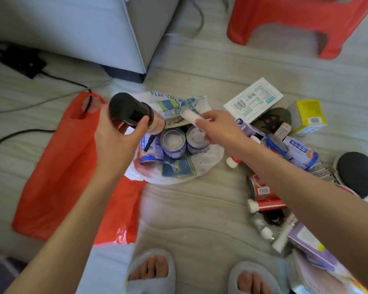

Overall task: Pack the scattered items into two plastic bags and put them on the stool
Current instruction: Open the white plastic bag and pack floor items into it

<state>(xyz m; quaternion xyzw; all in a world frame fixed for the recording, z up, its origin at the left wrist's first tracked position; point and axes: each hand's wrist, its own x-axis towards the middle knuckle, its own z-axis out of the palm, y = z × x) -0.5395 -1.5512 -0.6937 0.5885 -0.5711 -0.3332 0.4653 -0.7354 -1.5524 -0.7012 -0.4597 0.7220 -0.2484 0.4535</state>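
At centre frame, a person's left hand [121,143] grips a dark cylindrical jar with a black lid and pinkish body [134,113], while the right hand [218,129] pinches a small white tube-shaped container [190,116], both poised over the open white printed plastic bag [208,160] on the pale floor. The step would go best if each item were lowered upright into the gaps beside the round metal-topped cans [183,143] already standing inside, the heavier jar first, so the thin plastic does not tip or tear. The white bag appears roughly half filled. A flat, empty-looking orange-red plastic bag [62,166] lies at left, partly under it. Boxes, tubes and packets [270,196] remain scattered at right. The red plastic stool [285,20] waits at upper right.
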